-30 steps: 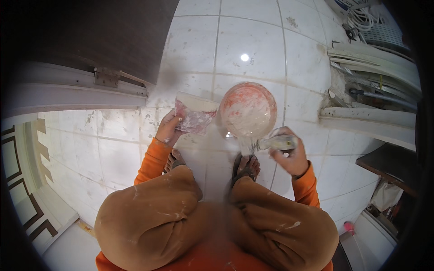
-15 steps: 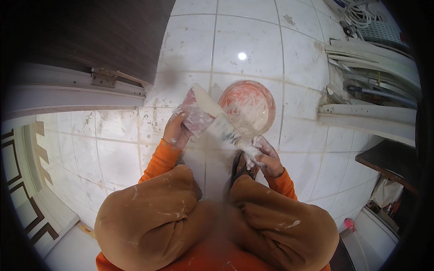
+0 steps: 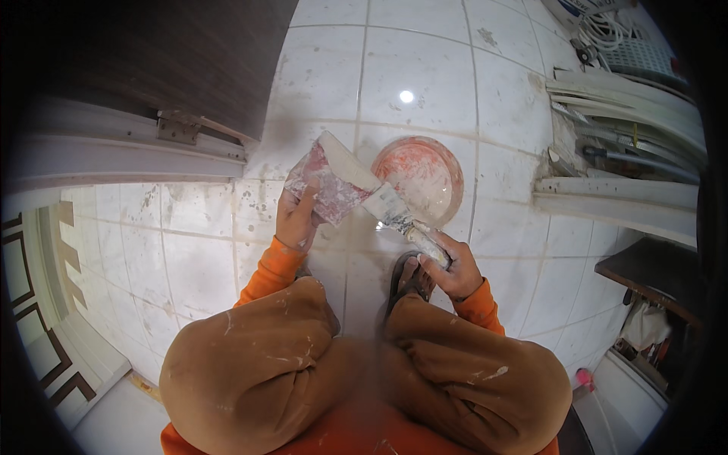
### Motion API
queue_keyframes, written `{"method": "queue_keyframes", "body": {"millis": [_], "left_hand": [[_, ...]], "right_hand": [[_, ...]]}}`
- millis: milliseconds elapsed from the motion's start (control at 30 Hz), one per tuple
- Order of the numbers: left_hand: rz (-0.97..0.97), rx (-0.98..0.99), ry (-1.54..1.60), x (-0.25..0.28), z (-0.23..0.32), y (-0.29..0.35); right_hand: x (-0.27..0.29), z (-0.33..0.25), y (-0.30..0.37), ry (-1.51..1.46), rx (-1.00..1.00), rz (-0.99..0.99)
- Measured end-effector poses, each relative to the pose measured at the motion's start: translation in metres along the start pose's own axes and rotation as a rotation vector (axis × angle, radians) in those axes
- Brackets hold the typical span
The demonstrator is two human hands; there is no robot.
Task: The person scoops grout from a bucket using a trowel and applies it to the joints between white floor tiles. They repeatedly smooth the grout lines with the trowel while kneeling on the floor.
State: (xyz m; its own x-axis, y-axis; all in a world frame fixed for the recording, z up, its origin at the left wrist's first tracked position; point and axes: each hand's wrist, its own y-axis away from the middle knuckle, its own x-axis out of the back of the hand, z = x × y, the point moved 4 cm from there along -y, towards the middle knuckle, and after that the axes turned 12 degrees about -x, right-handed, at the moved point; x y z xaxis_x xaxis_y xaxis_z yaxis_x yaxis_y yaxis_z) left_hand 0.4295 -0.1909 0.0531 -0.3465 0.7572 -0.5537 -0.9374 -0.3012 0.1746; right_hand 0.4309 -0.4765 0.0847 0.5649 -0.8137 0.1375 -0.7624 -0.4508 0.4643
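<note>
My left hand grips a wide, reddish plastering spreader, its face smeared white. A thick band of pale putty lies along its far edge. Wrapped in the fingers of my right hand is the caked handle of a putty knife. The knife's blade meets the spreader's right corner, by the end of the putty band. Just beyond the knife stands a round red tub, with whitish putty coating its inside.
White floor tiles carry splashes and stains. A dark door panel fills the upper left, above a pale frame with a metal hinge. Pale boards, tools and coiled white cable lie at the right. My sandalled foot is below the knife.
The putty knife has turned in my right hand and its blade now shows more sharply against the spreader. My right fingers have closed further along the handle. The spreader has tilted slightly.
</note>
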Motion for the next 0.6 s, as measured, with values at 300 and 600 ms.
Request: {"method": "queue_keyframes", "body": {"millis": [300, 600], "left_hand": [[-0.099, -0.04, -0.108, -0.013, 0.0, 0.001], [-0.248, -0.081, -0.438, -0.02, 0.008, -0.003]], "right_hand": [[-0.008, -0.01, 0.003, -0.086, -0.261, -0.053], [-0.018, 0.006, -0.006, -0.154, -0.104, 0.025]]}}
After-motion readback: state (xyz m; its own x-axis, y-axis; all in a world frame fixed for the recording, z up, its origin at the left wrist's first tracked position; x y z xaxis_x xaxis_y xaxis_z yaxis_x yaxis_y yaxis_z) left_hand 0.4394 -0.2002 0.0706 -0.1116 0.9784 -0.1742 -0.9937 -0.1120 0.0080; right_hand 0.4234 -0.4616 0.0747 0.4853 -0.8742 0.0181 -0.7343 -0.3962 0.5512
